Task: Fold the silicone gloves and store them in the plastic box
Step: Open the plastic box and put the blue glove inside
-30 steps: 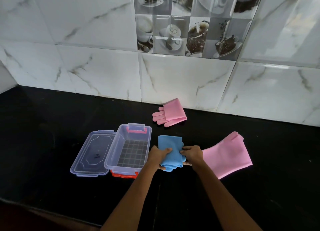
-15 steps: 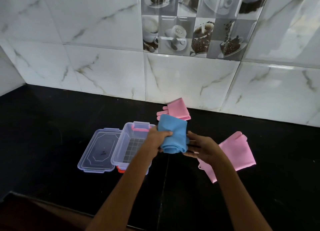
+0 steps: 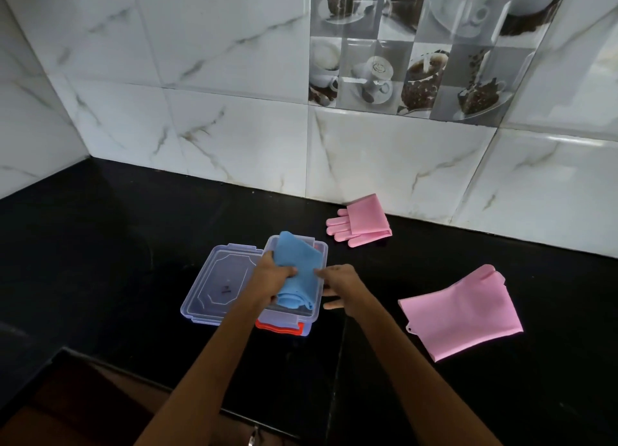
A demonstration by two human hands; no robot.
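The blue glove (image 3: 297,271) fills the box (image 3: 319,250) under the left hand (image 3: 272,276); the lid (image 3: 217,278) lies just left. Right of the right hand (image 3: 337,283) bare counter (image 3: 368,271) runs to two pink gloves (image 3: 461,312).

The folded blue glove (image 3: 297,271) and the left hand (image 3: 271,278) cover most of the plastic box (image 3: 301,318), so its inside is hidden. The left forearm crosses the lid (image 3: 217,278). Both arms run off the bottom edge.

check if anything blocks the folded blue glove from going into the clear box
Nothing visible does. The folded blue silicone glove, gripped by the left hand, is directly over the open clear plastic box; its detached lid lies alongside.
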